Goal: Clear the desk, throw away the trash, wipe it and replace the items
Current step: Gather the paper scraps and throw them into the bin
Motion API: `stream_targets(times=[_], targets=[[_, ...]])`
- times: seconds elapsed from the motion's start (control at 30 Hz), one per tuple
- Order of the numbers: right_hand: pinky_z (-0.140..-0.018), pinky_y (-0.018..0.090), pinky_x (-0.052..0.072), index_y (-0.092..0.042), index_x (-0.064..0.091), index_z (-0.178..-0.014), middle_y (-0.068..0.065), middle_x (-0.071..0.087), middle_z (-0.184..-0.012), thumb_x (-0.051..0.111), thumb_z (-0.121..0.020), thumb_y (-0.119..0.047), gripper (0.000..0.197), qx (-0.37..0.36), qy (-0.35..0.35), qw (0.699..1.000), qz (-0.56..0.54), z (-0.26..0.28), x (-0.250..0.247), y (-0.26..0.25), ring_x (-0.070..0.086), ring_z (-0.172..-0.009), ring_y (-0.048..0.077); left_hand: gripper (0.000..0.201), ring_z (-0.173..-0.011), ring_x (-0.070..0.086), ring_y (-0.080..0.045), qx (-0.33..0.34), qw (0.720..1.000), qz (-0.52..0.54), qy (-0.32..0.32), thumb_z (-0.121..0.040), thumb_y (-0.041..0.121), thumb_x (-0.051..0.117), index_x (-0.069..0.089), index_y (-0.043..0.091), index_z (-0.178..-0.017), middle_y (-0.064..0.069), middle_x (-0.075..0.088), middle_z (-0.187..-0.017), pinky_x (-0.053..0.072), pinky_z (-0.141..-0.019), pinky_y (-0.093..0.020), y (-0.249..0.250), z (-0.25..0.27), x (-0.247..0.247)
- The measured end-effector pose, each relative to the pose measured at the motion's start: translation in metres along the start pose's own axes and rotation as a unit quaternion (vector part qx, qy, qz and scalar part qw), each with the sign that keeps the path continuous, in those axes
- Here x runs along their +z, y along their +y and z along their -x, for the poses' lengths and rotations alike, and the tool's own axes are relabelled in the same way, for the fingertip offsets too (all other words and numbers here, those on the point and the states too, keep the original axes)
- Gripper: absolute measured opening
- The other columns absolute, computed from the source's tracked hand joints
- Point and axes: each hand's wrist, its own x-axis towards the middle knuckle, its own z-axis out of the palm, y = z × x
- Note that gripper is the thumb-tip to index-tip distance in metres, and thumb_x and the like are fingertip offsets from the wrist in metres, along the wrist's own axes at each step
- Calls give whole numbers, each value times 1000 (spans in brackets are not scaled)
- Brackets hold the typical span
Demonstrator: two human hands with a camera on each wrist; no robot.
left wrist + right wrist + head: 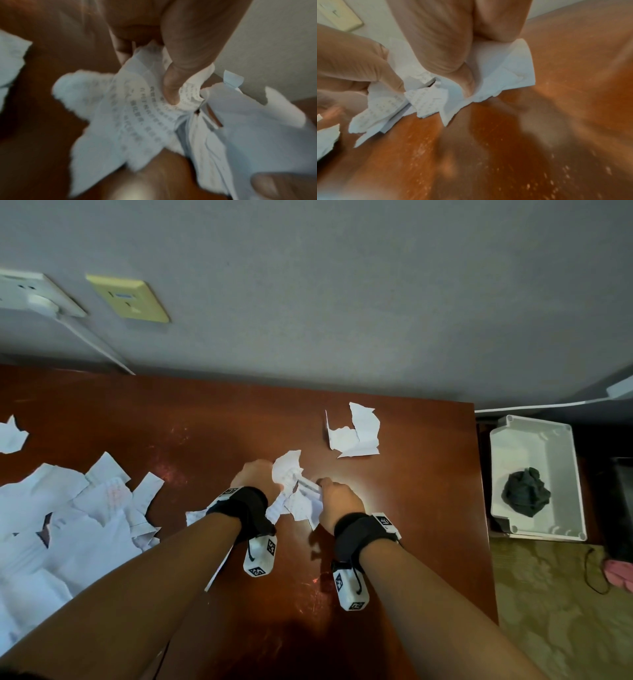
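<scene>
Head view: left hand [257,478] and right hand [339,498] both pinch torn paper [295,491] between them above desk [219,419].

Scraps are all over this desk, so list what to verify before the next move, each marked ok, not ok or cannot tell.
1. Grip of left hand on the torn paper: ok.
2. Grip of right hand on it too: ok.
3. The loose scrap beyond the hands collected: not ok.
4. The pile of scraps left of the hands on the desk collected: not ok.
5. A trash bin located: cannot tell, none in view.
6. The dark cloth waiting in the white tray: ok.
</scene>
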Motion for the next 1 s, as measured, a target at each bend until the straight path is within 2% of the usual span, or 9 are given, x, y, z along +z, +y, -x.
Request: stream_targets(times=[0.1,0.23,0.37,0.5,0.6,0.7,0.77,0.87,1.0], targets=[[-83,34,53,-15,58,-124,8,63,-112,57,-86,-8,38,-8,0,999,32,-1,-3,4,58,-103,26,20,-80,61,-23,-3,1000,3,-5,-88,32,66,63,13,-96,-8,69,-99,51,-70,-29,0,-3,-8],[-87,33,52,-19,61,-125,5,60,-119,58,-86,-11,41,-22,3,999,30,0,-5,9,55,-112,26,38,-98,64,-28,9,999,28,39,-90,34,66,64,7,-116,-12,68,-112,50,-78,-31,11,-9,-26],[-80,28,50,-25,60,-116,2,66,-109,60,-85,-19,32,-5,-4,998,-62,4,-14,23,62,-99,27,39,-98,64,-29,69,995,49,58,-89,37,67,64,6,-112,-12,68,-109,52,-83,-35,35,-16,-37],[-90,36,52,-27,60,-115,-2,66,-110,61,-89,-14,29,-1,16,987,-157,7,-38,46,61,-101,21,37,-103,62,-29,128,985,92,68,-89,31,69,66,6,-115,-11,67,-114,48,-86,-35,57,-21,-53],[-94,40,51,-19,64,-115,2,66,-112,62,-94,-22,22,18,55,978,-202,5,-66,64,62,-103,23,39,-111,60,-30,137,968,181,109,-87,25,71,63,7,-121,-11,66,-121,47,-91,-36,66,-28,-61],[-105,37,44,-7,45,-142,11,54,-138,68,-90,-34,63,88,104,962,-238,-9,-90,84,53,-125,30,35,-109,61,-31,112,967,197,115,-89,25,69,64,5,-117,-12,67,-117,44,-83,-31,74,-37,-60],[-105,39,44,-5,33,-148,15,52,-141,72,-87,-37,79,121,113,948,-273,-25,-101,94,53,-124,32,40,-112,59,-31,111,972,186,89,-88,26,70,62,4,-121,-13,65,-121,44,-86,-33,79,-44,-51],[-105,36,43,-4,42,-142,12,48,-142,72,-87,-33,69,116,103,960,-232,-46,-105,96,53,-123,28,58,-125,52,-30,121,978,164,32,-87,28,72,51,8,-138,-12,55,-138,42,-102,-38,88,-52,-34],[-110,27,33,-3,51,-136,10,35,-150,64,-92,-22,50,93,94,986,-99,-63,-94,85,41,-133,24,67,-131,48,-29,99,988,115,9,-88,29,70,41,12,-146,-10,48,-146,40,-104,-35,97,-57,-15]])
